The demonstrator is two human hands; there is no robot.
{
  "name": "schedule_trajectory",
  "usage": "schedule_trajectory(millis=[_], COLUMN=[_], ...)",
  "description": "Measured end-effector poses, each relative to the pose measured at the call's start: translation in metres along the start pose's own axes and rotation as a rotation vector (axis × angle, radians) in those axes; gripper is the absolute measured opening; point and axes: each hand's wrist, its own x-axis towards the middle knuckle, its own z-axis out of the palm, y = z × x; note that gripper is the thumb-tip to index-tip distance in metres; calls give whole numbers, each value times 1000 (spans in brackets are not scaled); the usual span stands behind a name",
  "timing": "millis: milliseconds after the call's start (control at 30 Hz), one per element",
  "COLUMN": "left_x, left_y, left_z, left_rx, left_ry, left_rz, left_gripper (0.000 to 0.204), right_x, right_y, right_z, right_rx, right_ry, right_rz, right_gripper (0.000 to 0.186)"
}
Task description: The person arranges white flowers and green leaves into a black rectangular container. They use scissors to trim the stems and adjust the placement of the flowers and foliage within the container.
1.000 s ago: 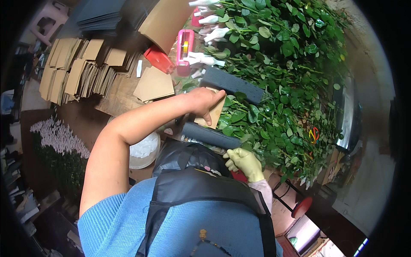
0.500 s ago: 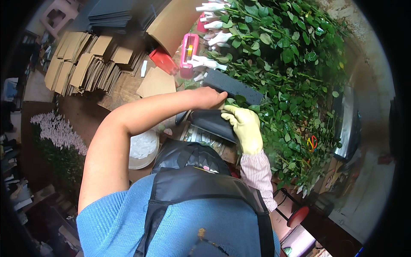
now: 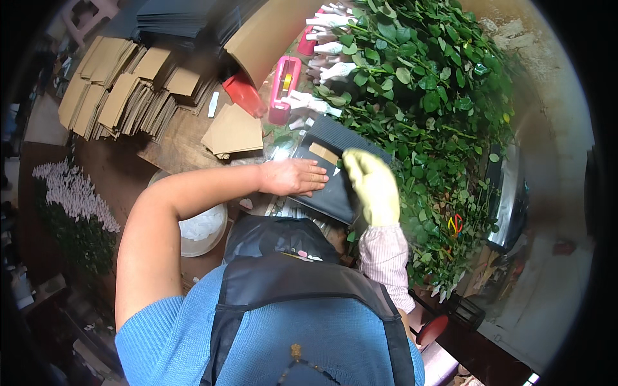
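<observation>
My bare left hand [image 3: 295,177] lies flat with its fingers stretched out, pressing on a smooth black sheet [image 3: 328,198] in front of me. Just to the right, over the sheet's right side, is my right hand [image 3: 373,190] in a pale yellow glove. Motion smears its fingers, so I cannot tell whether they grip anything. A small brown cardboard piece [image 3: 323,152] shows above the black sheet, near the gloved fingertips. Beyond it lies a dark ribbed sheet [image 3: 335,133], partly covered. Leafy green stems [image 3: 425,154] are heaped along the right side.
White netted flower heads [image 3: 312,103] poke out of the heap's left side. A pink tape dispenser [image 3: 284,90] and a red object [image 3: 245,96] stand farther back. Cardboard pieces [image 3: 235,130] lie left, near cardboard stacks [image 3: 119,103]. Scissors with coloured handles [image 3: 456,224] rest among leaves.
My left hand has moved left and nearer, from closed at the sheet's edge to flat on it. The black sheet lies flatter, and the small cardboard piece now shows. My gloved hand shifted slightly right.
</observation>
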Motion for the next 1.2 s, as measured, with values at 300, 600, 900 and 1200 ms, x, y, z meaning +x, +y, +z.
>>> schedule_trajectory(millis=[300,600,900,1200], left_x=[8,-7,-25,-38], left_y=[-2,25,64,52], left_z=[14,5,42,20], left_rx=[-10,101,-391,-458], left_ry=[145,453,629,424], left_rz=[-7,-277,-1061,-981], left_gripper=[34,17,26,24], right_x=[27,-18,-20,-14], right_y=[12,22,9,-4], right_z=[11,63,52,50], right_rx=[-371,-758,-942,-1154], right_ry=[104,88,-96,-273], right_rz=[-529,-625,-683,-697], right_gripper=[19,16,36,45])
